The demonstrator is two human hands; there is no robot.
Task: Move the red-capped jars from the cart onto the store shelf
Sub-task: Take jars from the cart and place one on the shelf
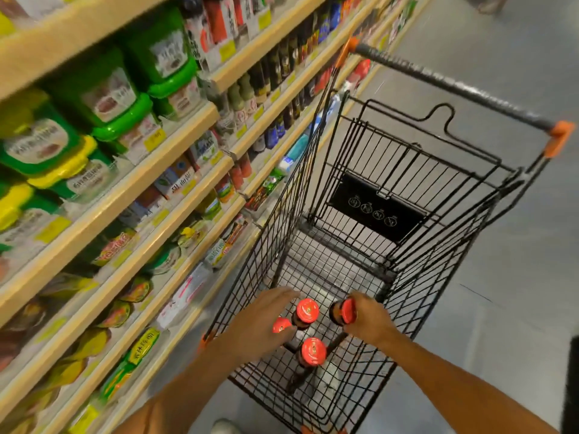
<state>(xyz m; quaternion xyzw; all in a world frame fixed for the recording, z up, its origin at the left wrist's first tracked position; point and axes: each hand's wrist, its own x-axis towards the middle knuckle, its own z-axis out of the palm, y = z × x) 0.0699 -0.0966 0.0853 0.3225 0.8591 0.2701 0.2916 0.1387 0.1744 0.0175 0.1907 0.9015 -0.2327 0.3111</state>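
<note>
A black wire cart [416, 270] stands beside the store shelf [131, 183]. Several dark jars with red caps stand in its near end. My right hand [368, 321] is shut on one red-capped jar [341, 312], tilted and lifted a little. My left hand [260, 324] reaches into the cart with fingers spread, touching a jar [281, 324] that it partly hides. Two more jars stand free: one [307, 311] between my hands and one [313, 350] nearer to me.
The shelves on the left hold green and yellow tubs [103, 98], dark bottles [275, 67] and packets. The cart's handle [454, 86] with orange ends is at the far side. Grey floor [501, 308] lies to the right. A dark object [571, 386] sits at the right edge.
</note>
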